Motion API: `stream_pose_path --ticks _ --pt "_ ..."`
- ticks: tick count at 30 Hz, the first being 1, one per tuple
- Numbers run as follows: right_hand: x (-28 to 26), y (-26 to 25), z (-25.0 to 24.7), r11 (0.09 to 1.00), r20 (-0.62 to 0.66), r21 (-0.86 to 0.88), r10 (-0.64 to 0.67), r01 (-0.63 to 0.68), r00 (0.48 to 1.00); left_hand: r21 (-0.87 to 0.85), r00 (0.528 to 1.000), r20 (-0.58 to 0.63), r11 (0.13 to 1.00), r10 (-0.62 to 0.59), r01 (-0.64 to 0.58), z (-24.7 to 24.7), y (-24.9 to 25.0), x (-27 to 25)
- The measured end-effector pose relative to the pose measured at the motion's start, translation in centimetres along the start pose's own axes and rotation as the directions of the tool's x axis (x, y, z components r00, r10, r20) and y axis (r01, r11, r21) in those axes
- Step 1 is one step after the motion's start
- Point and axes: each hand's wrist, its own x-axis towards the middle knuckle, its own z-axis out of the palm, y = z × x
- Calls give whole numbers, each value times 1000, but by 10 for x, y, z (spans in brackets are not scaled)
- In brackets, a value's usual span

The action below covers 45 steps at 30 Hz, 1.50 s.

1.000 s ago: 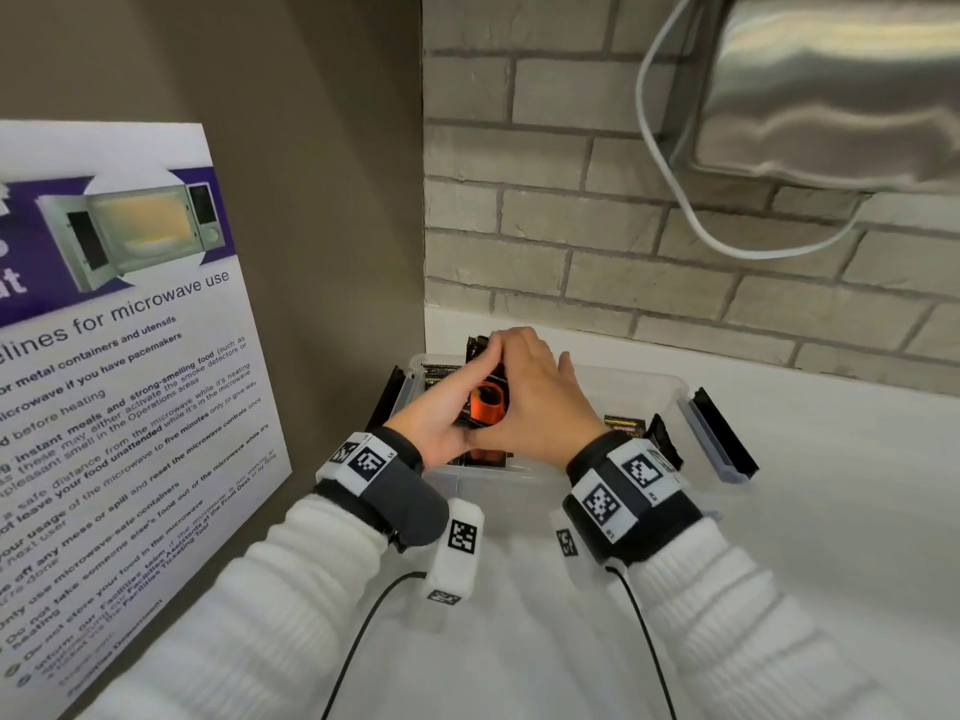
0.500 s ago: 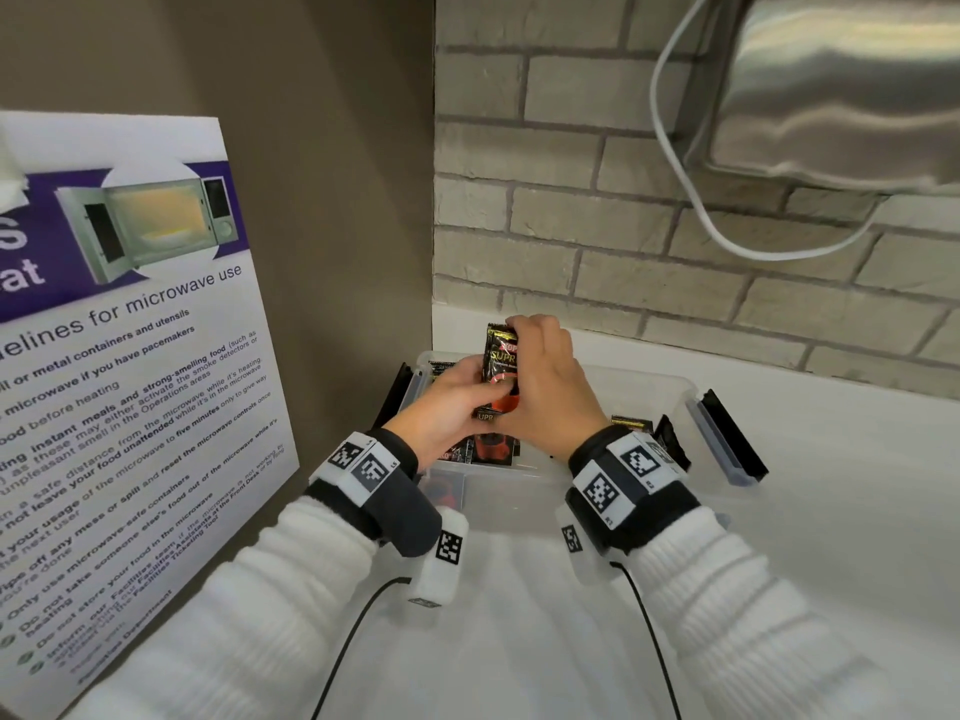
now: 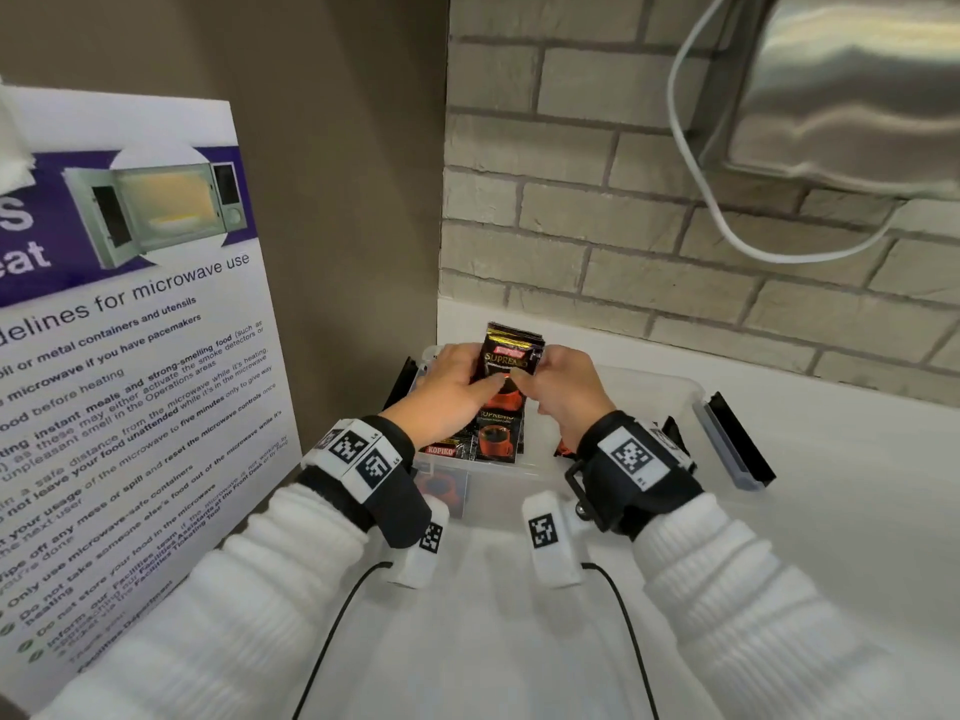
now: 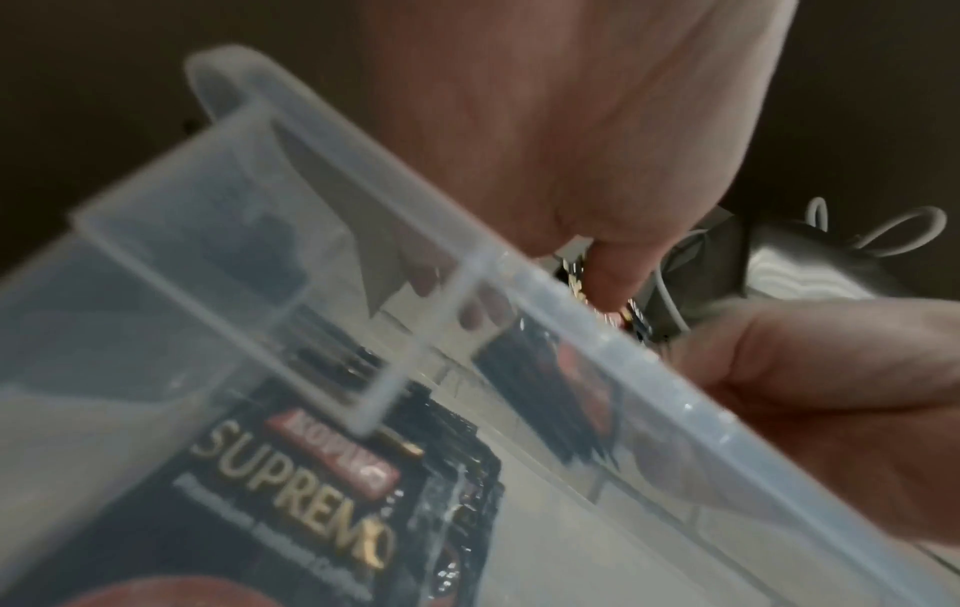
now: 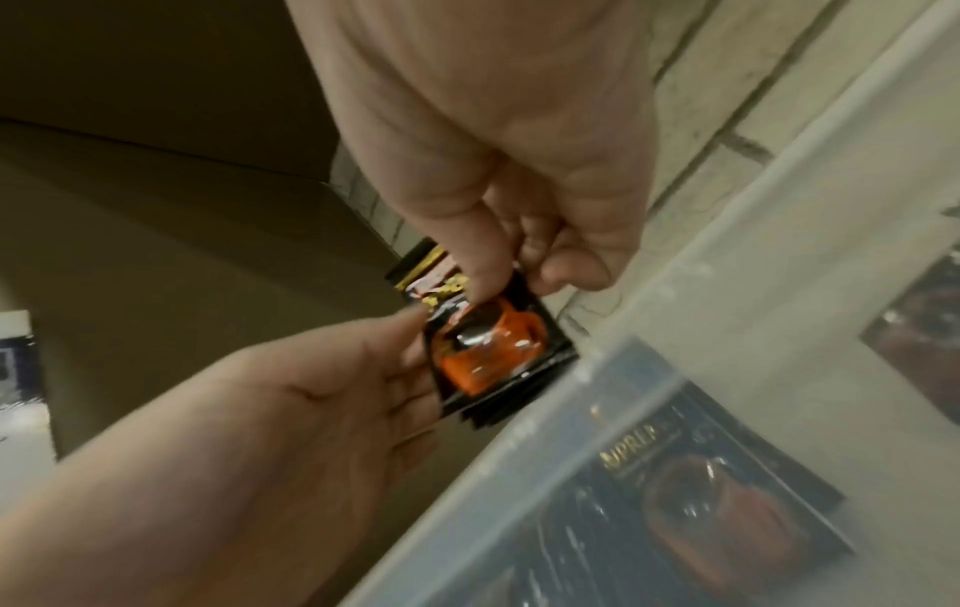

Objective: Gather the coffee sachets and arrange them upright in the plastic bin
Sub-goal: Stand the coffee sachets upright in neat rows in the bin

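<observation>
- Head view: you've got a small stack of coffee sachets (image 3: pixel 511 356) pinched from both sides, left hand (image 3: pixel 453 389) on its left edge, right hand (image 3: pixel 558 389) on its right, thumbs on the front face. The stack stands upright, held above the plastic bin (image 3: pixel 644 387), over its left half.
- Step in hand, as I read it: squaring up a gathered bundle before seating it. Next move calls for lowering it straight down between the grips, keeping both pinches until the bottom edge lands, then propping it against a wall or the other packs so it doesn't flop.
- Below your grip, more sachets (image 3: pixel 496 439) lie flat in the bin; those are not upright yet. A few dark packs by your right wrist are mostly covered by the wristband.
- Left wrist view: blurry. The bin rim (image 4: pixel 519 279) cuts across; the held stack is only a sliver past the fingers (image 4: pixel 613 263). A pack (image 4: pixel 291 484) shows through the clear wall.
- Right wrist view: clearest on the grip. Right thumb and fingers (image 5: pixel 483 267) pinch the stack's top, left hand (image 5: pixel 322 394) cups its side. Sachet count in the stack is unreadable; bin floor under it is hidden.
</observation>
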Motion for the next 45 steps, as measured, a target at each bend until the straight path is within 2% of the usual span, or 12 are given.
stream_pose_path --ticks 5,10,12,15,20,24,27,31,36,39,42,45 --pt "23 38 10 948 -129 -206 220 -243 967 333 944 -317 920 -95 205 -12 -14 -7" --pt "18 24 22 836 63 -429 405 -341 912 381 961 -227 894 -156 235 -6 -22 -4" --pt "13 24 32 625 111 -772 314 -117 943 424 968 -199 877 -155 227 -5 -21 -3" --pt "16 19 38 473 116 -879 324 -55 939 441 970 -172 867 -171 231 -6 -20 -3" --pt "17 23 36 619 48 -763 342 -187 938 425 971 -181 878 -154 218 -7 -21 -3" --pt "11 24 40 791 261 -573 423 -214 868 412 972 -180 885 -154 217 -6 -21 -4" --pt "14 20 36 654 186 -749 360 -105 914 398 971 -181 892 -154 216 -6 -21 -5" --pt "9 5 34 556 231 -829 434 -57 871 403 972 -165 888 -167 222 -7 -20 -6" --pt "8 9 9 604 307 -795 326 53 894 413 977 -156 889 -143 196 -9 -16 -10" --pt "17 -1 -26 735 292 -676 330 -50 898 408 977 -167 892 -134 192 -9 -16 -12" --pt "30 -22 -67 692 254 -722 299 -25 920 401 977 -171 897 -123 183 -8 -19 -10" --pt "34 -37 -89 439 335 -882 323 173 885 404 979 -168 898 -117 176 -8 -24 -8"
